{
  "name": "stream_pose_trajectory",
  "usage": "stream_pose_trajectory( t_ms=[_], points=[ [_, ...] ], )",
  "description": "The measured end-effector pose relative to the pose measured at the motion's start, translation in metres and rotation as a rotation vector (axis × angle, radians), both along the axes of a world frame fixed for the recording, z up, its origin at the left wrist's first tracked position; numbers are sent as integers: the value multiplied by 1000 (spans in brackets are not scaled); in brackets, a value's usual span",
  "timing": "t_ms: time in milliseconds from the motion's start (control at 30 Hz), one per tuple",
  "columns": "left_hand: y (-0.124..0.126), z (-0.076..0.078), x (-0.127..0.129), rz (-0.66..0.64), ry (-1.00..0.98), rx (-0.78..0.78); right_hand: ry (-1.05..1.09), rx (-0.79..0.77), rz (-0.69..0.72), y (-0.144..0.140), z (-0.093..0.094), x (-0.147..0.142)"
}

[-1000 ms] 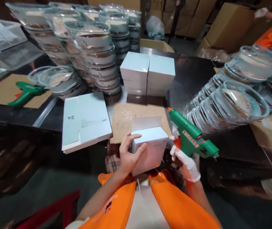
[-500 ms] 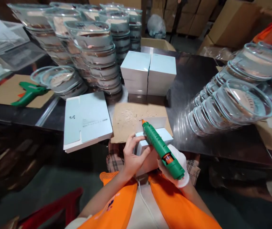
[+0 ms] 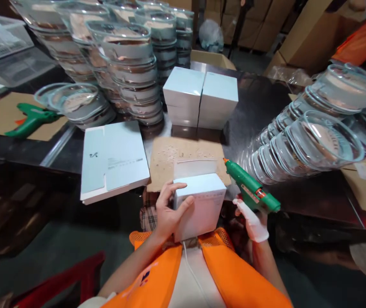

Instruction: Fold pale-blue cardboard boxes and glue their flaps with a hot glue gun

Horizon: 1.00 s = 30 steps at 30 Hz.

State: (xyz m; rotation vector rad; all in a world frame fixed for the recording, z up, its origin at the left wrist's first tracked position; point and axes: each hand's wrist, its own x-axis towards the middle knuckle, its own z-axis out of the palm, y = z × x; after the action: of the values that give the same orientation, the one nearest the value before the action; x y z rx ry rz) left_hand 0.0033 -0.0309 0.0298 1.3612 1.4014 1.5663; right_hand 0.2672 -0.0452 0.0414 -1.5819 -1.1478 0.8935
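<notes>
So the glue gun (image 3: 251, 191) just swung off the white box (image 3: 199, 205) and out to the side, right hand (image 3: 253, 220) clamped on it. Left hand (image 3: 167, 210) grips the box at the surface (image 3: 260, 102) edge, flap (image 3: 195, 167) up, so glue's probably on.

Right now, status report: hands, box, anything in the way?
Left hand grips white box, flap up. Gloved right hand holds green glue gun beside it. Clear container stacks close right.

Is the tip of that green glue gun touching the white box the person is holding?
Apart. The head view shows the glue gun in the right hand, its tip clear of the white box.
</notes>
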Motion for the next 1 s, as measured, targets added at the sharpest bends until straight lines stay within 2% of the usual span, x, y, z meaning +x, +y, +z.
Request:
stream_pose_trajectory(
  t_ms=[133,267,367,433,467,533,600,633,700,767,867,933,1000],
  points=[
    [1,6,-3,-31,-88,-17,214,-272,27,45,1,-6],
    [2,10,-4,-26,-110,10,39,-477,10,75,8,13],
    [3,11,-6,-42,-122,-7,-153,-451,-90,73,23,28],
    [4,11,-6,-70,-134,-27,-209,-309,-161,67,37,24],
    [5,11,-5,-92,-139,-31,-184,-214,-143,65,44,17],
    [6,10,-2,-151,-142,-29,-30,-82,33,64,55,-5],
    [7,9,1,-190,-129,-15,192,-105,268,68,60,-27],
    [8,7,2,-192,-122,-8,284,-139,335,71,59,-35],
    [10,4,3,-166,-135,-6,384,-144,341,75,54,-41],
    [14,0,4,-143,-237,4,365,-48,355,74,49,-36],
    [21,-3,2,-175,-410,80,231,99,591,66,50,-20],
    [24,-3,-1,-204,-377,132,113,177,750,62,57,-16],
    [25,-2,-4,-213,-264,152,-29,272,831,61,64,-19]
  ],
)
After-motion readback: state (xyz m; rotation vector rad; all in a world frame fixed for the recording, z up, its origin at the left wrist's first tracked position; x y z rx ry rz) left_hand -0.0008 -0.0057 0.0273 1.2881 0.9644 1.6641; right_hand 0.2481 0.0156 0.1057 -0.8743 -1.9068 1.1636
